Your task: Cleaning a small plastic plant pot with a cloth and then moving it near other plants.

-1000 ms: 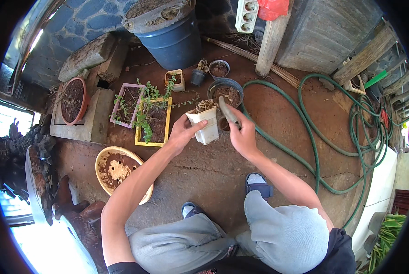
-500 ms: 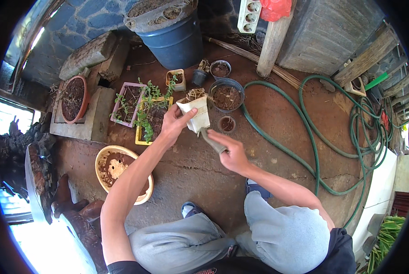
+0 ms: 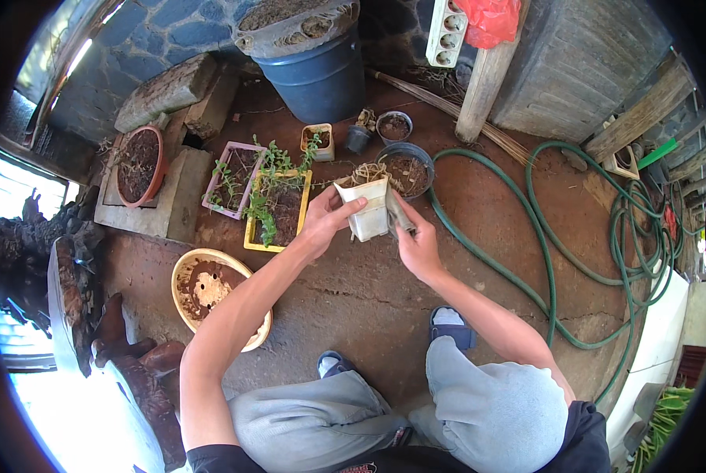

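Note:
A white, square, tapered flower pot (image 3: 367, 216) is held up in front of me, with a tangle of dry roots or stems (image 3: 364, 173) sticking out of its top. My left hand (image 3: 326, 221) grips the pot from the left, thumb across its near face. In my right hand (image 3: 419, 246) is a grey-green cloth (image 3: 401, 217), pressed along the pot's right side; those fingers are partly hidden behind cloth and pot. Just beyond the pot stands a round dark pot (image 3: 409, 168) of soil. To the left are a yellow planter (image 3: 252, 235) and a purple planter (image 3: 210, 194) with leafy plants.
An oval cream basin (image 3: 179, 277) lies on the floor left of my left forearm. A green hose (image 3: 491, 240) coils on the right. At the back stand a blue bucket (image 3: 313, 83) and a wooden post (image 3: 487, 94). A terracotta pot (image 3: 160, 177) sits on concrete blocks.
My right hand has moved the cloth from below the pot up to its right side. The pot is now held more upright. The whole view has shifted slightly.

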